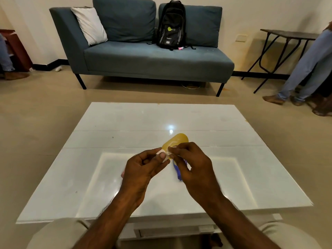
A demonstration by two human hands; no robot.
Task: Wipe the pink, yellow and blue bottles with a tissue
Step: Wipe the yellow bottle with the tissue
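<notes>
A small white tissue (pixel 166 155) is pinched between my left hand (pixel 143 168) and my right hand (pixel 190 164), which meet above the middle of the white table (pixel 125 123). Just beyond my fingertips is the yellow bottle (pixel 177 141); I cannot tell if it rests on the table. The blue bottle (pixel 177 171) shows as a strip under my right hand, mostly hidden. At the outer edge of my left hand, a sliver of the pink bottle (pixel 122 174) peeks out, the rest covered.
Past the table stands a blue sofa (pixel 152 60) with a black backpack (pixel 171 26) and a white cushion (pixel 89 26). A person's legs (pixel 305 69) and a folding side table (pixel 287 38) are at the right. My knees are at the table's near edge.
</notes>
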